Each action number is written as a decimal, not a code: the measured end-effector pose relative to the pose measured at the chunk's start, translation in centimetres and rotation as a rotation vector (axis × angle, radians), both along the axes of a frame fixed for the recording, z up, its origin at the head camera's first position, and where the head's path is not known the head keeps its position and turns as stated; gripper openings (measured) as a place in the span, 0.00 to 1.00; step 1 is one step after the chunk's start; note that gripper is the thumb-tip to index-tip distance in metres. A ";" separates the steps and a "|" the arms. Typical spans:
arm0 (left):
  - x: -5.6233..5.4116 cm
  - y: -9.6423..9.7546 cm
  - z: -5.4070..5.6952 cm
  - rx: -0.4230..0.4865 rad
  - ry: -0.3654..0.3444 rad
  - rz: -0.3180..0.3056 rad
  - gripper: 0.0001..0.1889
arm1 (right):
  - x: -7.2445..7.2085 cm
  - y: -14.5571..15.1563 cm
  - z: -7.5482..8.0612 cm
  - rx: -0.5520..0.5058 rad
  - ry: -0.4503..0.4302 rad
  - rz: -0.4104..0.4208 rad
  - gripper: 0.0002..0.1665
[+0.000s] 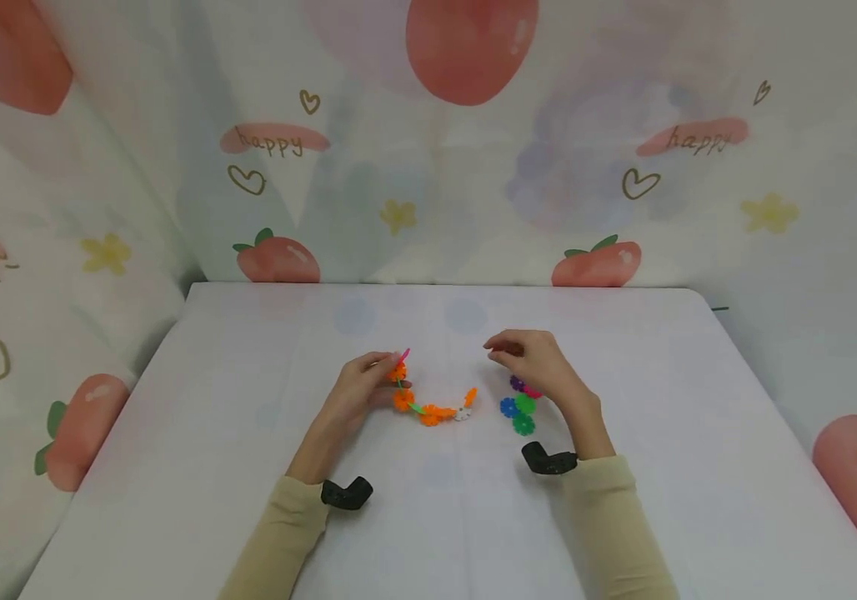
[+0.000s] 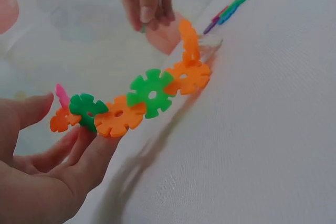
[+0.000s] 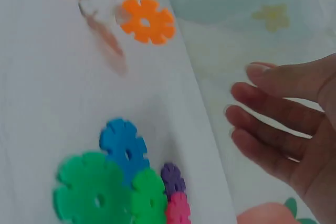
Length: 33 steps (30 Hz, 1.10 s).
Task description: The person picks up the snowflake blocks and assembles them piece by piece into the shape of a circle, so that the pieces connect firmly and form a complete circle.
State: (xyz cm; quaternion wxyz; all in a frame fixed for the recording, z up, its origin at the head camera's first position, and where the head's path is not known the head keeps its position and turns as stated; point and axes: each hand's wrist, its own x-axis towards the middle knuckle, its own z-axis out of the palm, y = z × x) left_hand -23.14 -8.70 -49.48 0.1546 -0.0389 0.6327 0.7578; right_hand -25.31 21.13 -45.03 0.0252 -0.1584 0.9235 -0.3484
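A curved chain of interlocking flower-shaped plastic discs (image 1: 403, 401), mostly orange with green and white ones, has its left end in my left hand (image 1: 359, 385). In the left wrist view, the thumb is beside the upright pink disc (image 2: 62, 97), with fingers under the orange and dark green discs (image 2: 86, 112). The chain curves to the right, ending in an upright orange disc (image 1: 470, 397). My right hand (image 1: 536, 360) hovers right of the chain, its fingers loosely bent with nothing between them in the right wrist view.
Under and near my right hand lies a cluster of loose discs: blue (image 3: 124, 148), green (image 3: 94, 187), light green (image 3: 151, 195), purple (image 3: 172, 179) and pink (image 3: 179, 209). A white cloth covers the table (image 1: 428, 517). Printed curtains (image 1: 428, 192) hang behind and beside it.
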 end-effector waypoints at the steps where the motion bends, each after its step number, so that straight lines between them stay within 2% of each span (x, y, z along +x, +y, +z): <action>1: 0.0 -0.2 0.0 -0.004 0.002 -0.005 0.22 | -0.1 0.7 0.0 0.025 -0.045 -0.009 0.13; 5: -0.1 -0.5 -0.3 -0.020 0.000 -0.030 0.23 | -0.4 3.3 -0.3 0.076 -0.179 -0.035 0.14; 10: -0.3 -0.6 -0.2 -0.036 -0.020 -0.029 0.22 | -0.2 5.7 -0.8 0.094 -0.284 -0.042 0.16; 15: -0.7 -0.4 -0.4 -0.022 -0.039 -0.028 0.22 | -0.2 6.5 -1.3 0.116 -0.360 -0.026 0.17; 20: -1.1 0.1 -0.4 -0.012 -0.037 -0.038 0.23 | -0.4 6.6 -1.6 0.134 -0.364 -0.038 0.13; 25: -1.3 0.1 -0.5 -0.009 -0.045 -0.048 0.23 | -0.6 6.5 -2.0 0.065 -0.357 -0.089 0.12; 29: -1.5 0.2 -0.5 -0.032 -0.035 -0.066 0.23 | -0.7 5.8 -1.9 -0.025 -0.293 -0.111 0.09; 33: -1.7 0.5 -0.3 -0.048 -0.011 -0.086 0.24 | -0.8 4.8 -1.7 -0.061 -0.221 -0.107 0.09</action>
